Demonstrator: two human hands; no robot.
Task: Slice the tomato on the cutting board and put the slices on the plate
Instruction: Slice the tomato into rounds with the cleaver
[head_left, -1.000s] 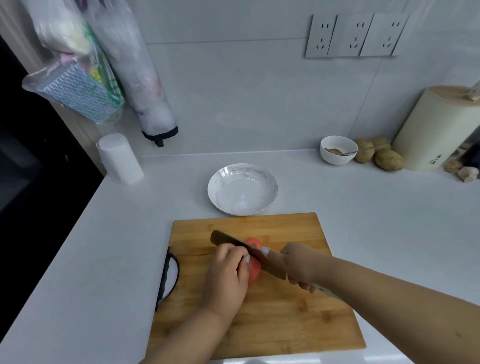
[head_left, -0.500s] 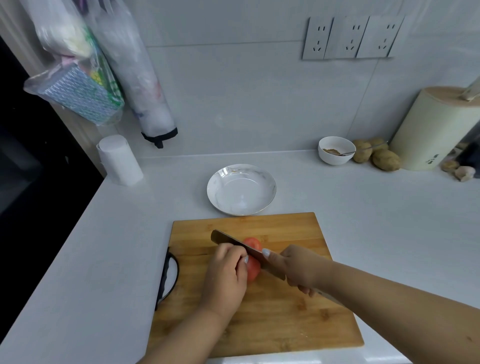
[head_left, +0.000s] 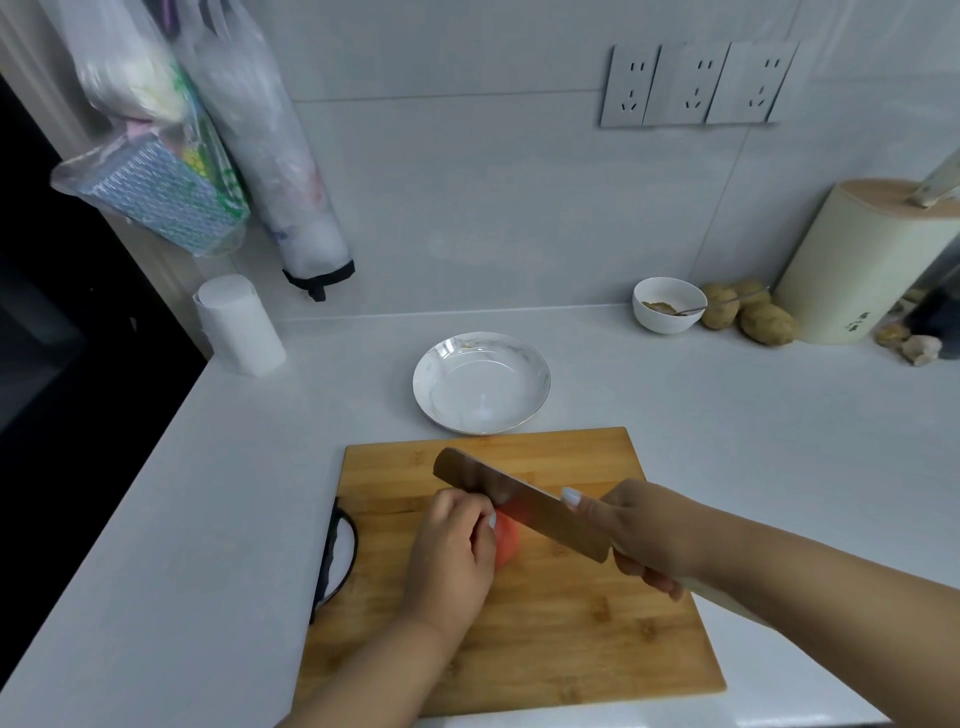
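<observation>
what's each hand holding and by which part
The right hand grips the cleaver by its handle, index finger along the blade's spine. The left hand steadies the tomato from its left side on the cutting board.

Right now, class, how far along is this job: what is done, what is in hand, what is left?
Done: the tomato lies on the board, and no cut slices can be seen. In hand: the left hand steadies the tomato while the right hand holds the knife over it. Left: the slicing itself, then moving slices to the plate, which holds nothing.
</observation>
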